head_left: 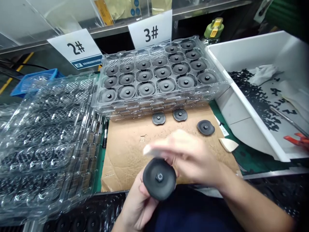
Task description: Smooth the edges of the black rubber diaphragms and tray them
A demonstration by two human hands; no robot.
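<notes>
In my left hand (141, 199) is a round black disc (159, 180) with a small raised hub at its centre, its dished face turned up toward me. My right hand (185, 154) is just above the disc's far edge and smeared by motion. A pale grey, flat shape (154, 152) shows under its fingers, too blurred to name. Beyond my hands, similar discs lie loose on a cardboard sheet (123, 158): one disc (158, 118), another disc (180, 114) and a third disc (206, 127) to the right.
A stack of clear trays (154, 103) filled with several black discs stands behind the cardboard. Stacked clear trays (48, 145) occupy the left. At right, a white bin (251, 116) contains black scraps and red-handled pliers (298, 140). A white wedge-shaped piece (229, 145) lies beside it.
</notes>
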